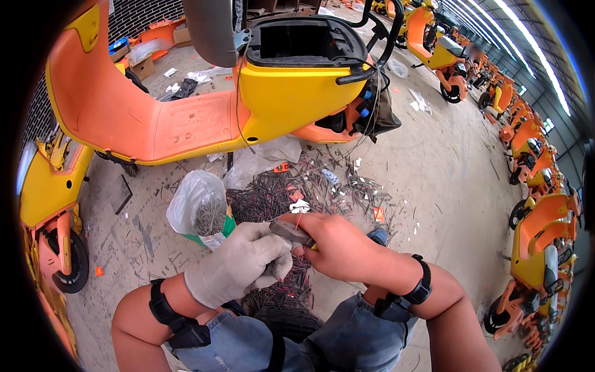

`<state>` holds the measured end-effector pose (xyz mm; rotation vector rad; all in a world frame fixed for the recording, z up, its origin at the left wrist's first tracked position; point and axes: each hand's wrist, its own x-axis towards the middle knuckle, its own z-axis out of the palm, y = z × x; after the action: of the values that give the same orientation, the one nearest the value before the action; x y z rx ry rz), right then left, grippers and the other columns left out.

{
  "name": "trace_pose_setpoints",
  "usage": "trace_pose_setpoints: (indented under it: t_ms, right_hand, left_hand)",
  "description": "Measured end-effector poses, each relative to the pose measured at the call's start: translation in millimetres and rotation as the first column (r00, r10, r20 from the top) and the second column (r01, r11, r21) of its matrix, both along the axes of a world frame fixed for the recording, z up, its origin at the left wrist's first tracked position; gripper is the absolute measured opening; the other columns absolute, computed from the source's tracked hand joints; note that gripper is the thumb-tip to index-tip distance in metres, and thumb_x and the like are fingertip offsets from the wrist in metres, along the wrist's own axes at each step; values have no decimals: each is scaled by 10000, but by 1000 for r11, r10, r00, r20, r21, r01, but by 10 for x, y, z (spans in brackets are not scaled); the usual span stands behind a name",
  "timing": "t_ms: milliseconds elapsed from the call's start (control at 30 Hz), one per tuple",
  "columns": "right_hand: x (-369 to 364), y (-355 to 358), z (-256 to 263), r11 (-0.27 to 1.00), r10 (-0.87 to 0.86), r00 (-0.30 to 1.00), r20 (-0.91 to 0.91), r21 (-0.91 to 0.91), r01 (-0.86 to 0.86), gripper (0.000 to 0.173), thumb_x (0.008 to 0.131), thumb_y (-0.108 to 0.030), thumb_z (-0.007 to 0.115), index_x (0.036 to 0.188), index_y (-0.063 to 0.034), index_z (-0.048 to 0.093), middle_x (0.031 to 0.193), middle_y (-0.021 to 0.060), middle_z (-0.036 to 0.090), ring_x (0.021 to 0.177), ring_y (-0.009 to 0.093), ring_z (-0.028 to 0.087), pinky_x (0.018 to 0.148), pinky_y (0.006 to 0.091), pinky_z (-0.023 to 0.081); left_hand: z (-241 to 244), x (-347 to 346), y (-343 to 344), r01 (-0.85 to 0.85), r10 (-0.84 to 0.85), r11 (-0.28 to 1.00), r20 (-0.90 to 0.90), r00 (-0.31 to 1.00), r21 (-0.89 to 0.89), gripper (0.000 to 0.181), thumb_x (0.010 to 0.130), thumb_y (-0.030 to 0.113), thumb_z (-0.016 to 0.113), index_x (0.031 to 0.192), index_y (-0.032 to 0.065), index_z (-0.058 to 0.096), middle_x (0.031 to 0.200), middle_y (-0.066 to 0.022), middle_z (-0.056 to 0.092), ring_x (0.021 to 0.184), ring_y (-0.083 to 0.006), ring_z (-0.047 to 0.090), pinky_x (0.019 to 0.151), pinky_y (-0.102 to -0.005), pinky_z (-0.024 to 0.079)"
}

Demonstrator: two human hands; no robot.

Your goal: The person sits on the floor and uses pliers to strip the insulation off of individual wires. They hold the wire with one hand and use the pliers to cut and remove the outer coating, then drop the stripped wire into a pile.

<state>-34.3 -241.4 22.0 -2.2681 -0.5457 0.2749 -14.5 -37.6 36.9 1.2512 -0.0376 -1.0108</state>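
Note:
My right hand [341, 246], bare, is closed around a grey hand tool [289, 231] with a ridged head. It looks like pliers or a wire stripper, and a bit of yellow shows beside my palm. A thin red wire [298, 220] stands up at the tool's head. My left hand [241, 262], in a pale work glove, has its fingers curled against the tool's head; what lies inside them is mostly hidden. Below both hands spreads a heap of short black and red wire pieces [253, 197]. A plastic-lined bag [186, 209] beside it holds tangled thin grey strands [210, 216].
A yellow and orange scooter [288, 95] with an open seat compartment stands ahead, cables hanging from its rear. Another partly stripped scooter [53, 200] is at left. Scooters [534, 246] line the right side. Clear plastic film [265, 158] lies beyond the heap. A person [473, 65] is far off.

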Motion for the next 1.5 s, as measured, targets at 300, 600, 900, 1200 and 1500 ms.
trace_pose_setpoints:
  t_ms: [300,600,900,1200,1500]
  right_hand:
    - [-3,8,190,996,37,946,-322,85,-10,319,936,-172,657,1183,10,570,968,235,673,916,410,639,788,420,510]
    - [-15,-86,106,922,215,843,-492,386,-10,181,959,-169,680,1042,-21,620,882,4,636,825,98,527,766,291,472]
    - [33,-122,46,874,331,737,-589,486,-4,177,942,-177,709,979,-37,608,880,-11,614,845,96,534,782,284,461]
    - [58,-122,4,765,320,704,-635,611,203,279,938,-122,697,1176,0,621,1006,31,667,904,104,592,837,272,484]
    - [207,-177,-7,889,-270,960,-77,362,280,287,943,-139,675,1215,-53,645,969,47,628,889,161,592,835,313,488]
  left_hand:
    - [59,-86,-39,-47,48,999,78,996,-14,251,962,176,464,924,-20,616,557,-31,490,415,-73,359,385,-240,260]
    - [85,-60,14,60,-54,998,138,989,-36,243,1001,139,460,940,-42,610,629,-54,563,488,-97,472,437,-242,357]
    - [42,-28,69,133,-123,991,199,972,-36,251,997,150,462,944,-41,615,630,-55,593,490,-84,491,447,-225,388]
    - [93,12,65,57,-60,998,241,969,20,251,973,195,465,965,0,623,599,-50,555,446,-77,414,407,-234,285]
    - [30,113,96,66,-71,997,105,992,50,240,960,186,475,974,-21,596,593,-57,534,400,-73,334,383,-233,235]
